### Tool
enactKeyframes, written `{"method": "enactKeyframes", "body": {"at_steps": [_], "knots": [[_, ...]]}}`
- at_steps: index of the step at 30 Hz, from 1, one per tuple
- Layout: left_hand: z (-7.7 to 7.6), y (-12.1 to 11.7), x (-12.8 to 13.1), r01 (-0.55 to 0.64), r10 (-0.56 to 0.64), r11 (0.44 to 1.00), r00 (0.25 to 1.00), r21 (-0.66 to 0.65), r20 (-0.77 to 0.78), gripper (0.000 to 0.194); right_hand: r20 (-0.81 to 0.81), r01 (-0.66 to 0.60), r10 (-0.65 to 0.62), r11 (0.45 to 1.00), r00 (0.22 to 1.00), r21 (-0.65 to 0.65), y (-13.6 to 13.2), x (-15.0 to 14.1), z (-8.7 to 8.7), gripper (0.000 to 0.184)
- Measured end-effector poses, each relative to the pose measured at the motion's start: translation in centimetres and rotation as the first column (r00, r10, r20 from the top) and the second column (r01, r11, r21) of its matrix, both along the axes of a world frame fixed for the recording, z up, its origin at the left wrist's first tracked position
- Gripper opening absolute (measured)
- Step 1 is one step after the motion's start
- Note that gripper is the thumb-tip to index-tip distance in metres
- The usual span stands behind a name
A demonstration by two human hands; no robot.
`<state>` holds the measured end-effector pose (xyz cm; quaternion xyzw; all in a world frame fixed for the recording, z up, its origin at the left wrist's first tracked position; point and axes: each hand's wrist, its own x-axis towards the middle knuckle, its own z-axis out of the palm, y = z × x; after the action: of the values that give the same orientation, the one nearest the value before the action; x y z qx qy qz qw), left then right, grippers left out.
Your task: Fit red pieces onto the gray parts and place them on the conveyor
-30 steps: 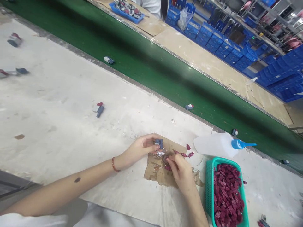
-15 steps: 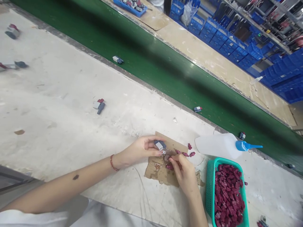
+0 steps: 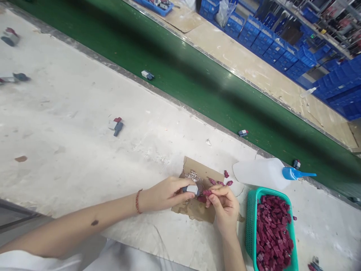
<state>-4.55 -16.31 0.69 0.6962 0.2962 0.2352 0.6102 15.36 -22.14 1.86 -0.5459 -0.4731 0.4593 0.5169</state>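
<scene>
My left hand (image 3: pixel 166 194) is closed on a small grey-and-white plastic part (image 3: pixel 191 189), held above a piece of brown cardboard (image 3: pixel 194 212). Close to its right end, my right hand (image 3: pixel 227 205) pinches a small dark-red piece (image 3: pixel 207 192) between thumb and fingers. Whether the two pieces touch, I cannot tell. A wet, shiny patch (image 3: pixel 193 174) lies on the cardboard just beyond my left hand. Several loose dark-red pieces (image 3: pixel 221 183) rest along the cardboard's right edge.
A green basket (image 3: pixel 251 222) full of dark-red pieces stands at the right. Behind it lies a white bottle (image 3: pixel 261 171) with a blue nozzle. A green conveyor belt (image 3: pixel 191 90) crosses beyond the table, carrying small assembled parts. Another assembled part (image 3: pixel 116 126) lies left on the table.
My right hand has lifted from the cardboard and turned, bringing the dark-red piece up to the grey-and-white part. My left hand has come slightly nearer. Parts on the belt have shifted right.
</scene>
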Motion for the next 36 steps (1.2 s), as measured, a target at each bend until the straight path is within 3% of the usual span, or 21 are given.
{"method": "enactKeyframes", "body": {"at_steps": [3, 12, 20, 28, 32, 36], "knots": [[-0.2, -0.1, 0.0, 0.037, -0.034, 0.996, 0.999, 0.079, -0.042, 0.032, 0.028, -0.043, 0.042, 0.999, 0.999, 0.021, -0.1, -0.1, 0.2, 0.025], [-0.3, -0.1, 0.1, 0.094, -0.087, 0.99, 0.994, 0.105, -0.063, 0.033, 0.165, -0.154, 0.137, 0.983, 0.977, 0.097, -0.1, -0.1, 0.2, 0.012], [-0.9, -0.3, 0.1, 0.119, -0.102, 0.967, 0.991, 0.227, -0.085, 0.043, 0.411, -0.302, 0.192, 0.927, 0.891, 0.221, 0.0, -0.2, 0.6, 0.013], [-1.0, -0.7, 0.2, 0.091, -0.043, 0.903, 0.991, 0.419, -0.123, 0.046, 0.55, -0.418, 0.215, 0.866, 0.807, 0.275, -0.1, 0.0, 0.8, 0.015], [-0.9, -0.9, 0.2, 0.104, -0.056, 0.907, 0.99, 0.409, -0.127, 0.041, 0.574, -0.41, 0.209, 0.878, 0.792, 0.246, -0.2, -0.4, 1.7, 0.016], [-0.8, -0.9, 0.1, 0.08, -0.054, 0.93, 0.995, 0.358, -0.084, 0.029, 0.647, -0.397, 0.194, 0.899, 0.737, 0.184, -1.2, 1.2, 3.9, 0.012]]}}
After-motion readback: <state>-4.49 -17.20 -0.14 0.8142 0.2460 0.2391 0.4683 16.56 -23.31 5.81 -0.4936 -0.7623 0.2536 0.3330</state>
